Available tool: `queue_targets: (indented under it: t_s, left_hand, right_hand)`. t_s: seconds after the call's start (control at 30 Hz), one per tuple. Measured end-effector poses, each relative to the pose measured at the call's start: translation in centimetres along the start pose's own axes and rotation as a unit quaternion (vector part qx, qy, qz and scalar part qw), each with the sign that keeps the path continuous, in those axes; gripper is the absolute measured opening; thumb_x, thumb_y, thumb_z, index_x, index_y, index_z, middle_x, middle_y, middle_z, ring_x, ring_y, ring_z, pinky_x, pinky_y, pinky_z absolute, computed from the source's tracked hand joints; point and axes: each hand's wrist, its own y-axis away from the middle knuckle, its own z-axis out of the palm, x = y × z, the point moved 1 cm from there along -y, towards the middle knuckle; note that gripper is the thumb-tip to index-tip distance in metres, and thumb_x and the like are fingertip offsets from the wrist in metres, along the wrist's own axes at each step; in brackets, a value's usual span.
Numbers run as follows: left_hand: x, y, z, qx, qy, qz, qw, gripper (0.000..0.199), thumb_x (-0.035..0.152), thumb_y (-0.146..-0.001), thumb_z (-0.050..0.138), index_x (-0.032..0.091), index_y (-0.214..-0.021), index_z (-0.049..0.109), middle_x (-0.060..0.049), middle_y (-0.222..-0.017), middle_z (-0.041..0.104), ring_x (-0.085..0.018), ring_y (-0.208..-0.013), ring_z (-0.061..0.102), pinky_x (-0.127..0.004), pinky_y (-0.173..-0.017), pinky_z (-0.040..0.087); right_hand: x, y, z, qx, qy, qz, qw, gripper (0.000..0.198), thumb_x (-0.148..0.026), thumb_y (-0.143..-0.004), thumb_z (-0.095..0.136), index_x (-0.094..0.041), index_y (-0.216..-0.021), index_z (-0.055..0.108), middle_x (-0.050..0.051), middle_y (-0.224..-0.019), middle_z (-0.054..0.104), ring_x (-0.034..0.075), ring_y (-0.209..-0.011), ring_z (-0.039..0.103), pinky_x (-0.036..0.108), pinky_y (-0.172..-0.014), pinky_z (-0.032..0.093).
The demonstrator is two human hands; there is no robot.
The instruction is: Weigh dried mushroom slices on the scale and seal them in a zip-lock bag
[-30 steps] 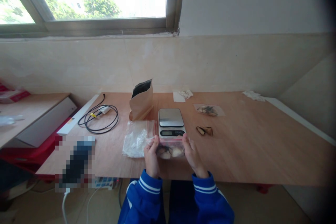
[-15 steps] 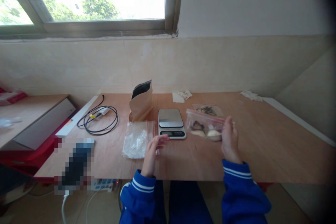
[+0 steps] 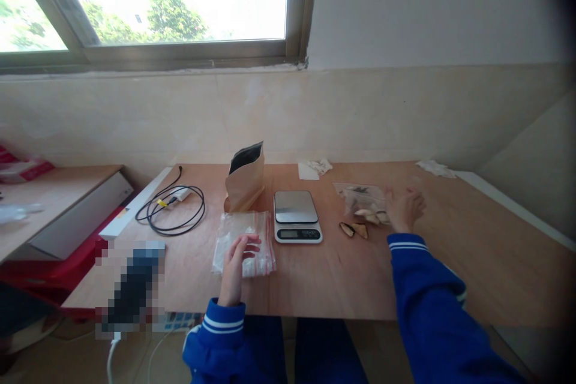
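My left hand (image 3: 238,258) is over a stack of clear zip bags (image 3: 265,252), its fingers loosely curled and apart, holding nothing. At the right, my right hand (image 3: 405,210) is smeared by motion beside a clear zip bag (image 3: 348,193) with pale pieces (image 3: 372,216) in or under it. Whether its fingers grip the bag's edge cannot be made out. Two dark-rimmed dried slices (image 3: 360,230) lie bare on the table in front of that bag. A kitchen scale (image 3: 296,207) with a steel plate stands between my hands, nothing on its plate.
An open brown paper pouch (image 3: 246,177) stands behind the clear bags. A coiled black cable (image 3: 168,231) and a blurred-out phone-like object (image 3: 135,282) are on the left. Crumpled tissues (image 3: 320,166) lie at the back; another tissue (image 3: 435,168) is at the back right.
My right hand has moved right and up, and the zip bag it held is now farther back. Two slices show bare on the table. My left hand has shifted left, away from the scale.
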Motion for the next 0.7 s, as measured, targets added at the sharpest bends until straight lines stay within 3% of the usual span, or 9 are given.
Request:
queue_targets:
  t_s: [0.1,0.27,0.37,0.53,0.6,0.7]
  left_hand:
    - [-0.1,-0.9,-1.1,0.032,-0.022,0.013,0.999,0.036,0.049,-0.079,0.059,0.015,-0.085,0.068,-0.008,-0.092,0.068,-0.017,-0.077,0.061,-0.027,-0.068,0.045]
    - [0.1,-2.7,-3.0,0.087,-0.079,0.054,0.991,0.04,0.051,-0.08,0.054,0.015,-0.092,0.066,-0.009,-0.101,0.066,-0.021,-0.088,0.059,-0.03,-0.074,0.046]
    - [0.5,-4.3,-4.4,0.129,-0.137,0.108,0.976,0.04,0.049,-0.08,0.056,0.018,-0.105,0.061,-0.009,-0.113,0.061,-0.022,-0.098,0.057,-0.036,-0.084,0.046]
    - [0.3,-8.5,-6.4,0.201,-0.227,0.181,0.936,0.079,0.046,-0.065,0.075,0.02,-0.13,0.039,-0.014,-0.138,0.038,-0.031,-0.127,0.04,-0.051,-0.106,0.034]
    - [-0.2,-10.5,-6.6,0.187,-0.254,0.207,0.926,0.096,0.046,-0.058,0.079,0.017,-0.135,0.03,-0.016,-0.143,0.029,-0.034,-0.136,0.028,-0.053,-0.111,0.027]
    - [-1.0,-13.1,-6.3,0.156,-0.278,0.205,0.925,0.105,0.045,-0.056,0.081,0.014,-0.138,0.025,-0.019,-0.145,0.025,-0.036,-0.139,0.022,-0.052,-0.114,0.02]
  right_hand:
    - [0.1,2.0,0.3,-0.002,0.048,-0.045,0.998,0.052,-0.049,-0.084,0.05,-0.009,-0.117,0.053,0.028,-0.123,0.047,0.04,-0.119,0.039,0.054,-0.093,0.032]
    - [0.4,6.2,1.3,-0.125,0.127,-0.19,0.965,0.042,-0.049,-0.085,0.049,-0.018,-0.11,0.061,0.019,-0.127,0.046,0.037,-0.112,0.044,0.053,-0.088,0.038]
    - [0.7,8.2,1.3,-0.114,0.141,-0.23,0.956,0.046,-0.052,-0.086,0.047,-0.02,-0.118,0.058,0.017,-0.132,0.042,0.036,-0.112,0.045,0.053,-0.089,0.038]
    - [1.0,10.8,0.8,-0.143,0.145,-0.307,0.93,0.041,-0.047,-0.089,0.046,-0.022,-0.118,0.059,0.016,-0.129,0.045,0.035,-0.114,0.044,0.051,-0.09,0.039]
    - [1.4,11.4,0.9,-0.177,0.128,-0.329,0.919,0.035,-0.042,-0.091,0.044,-0.022,-0.114,0.062,0.015,-0.127,0.047,0.033,-0.114,0.045,0.048,-0.091,0.04]
    - [2.5,11.2,1.2,-0.223,0.075,-0.332,0.914,0.034,-0.037,-0.093,0.04,-0.021,-0.112,0.063,0.013,-0.117,0.054,0.03,-0.113,0.047,0.046,-0.094,0.039]
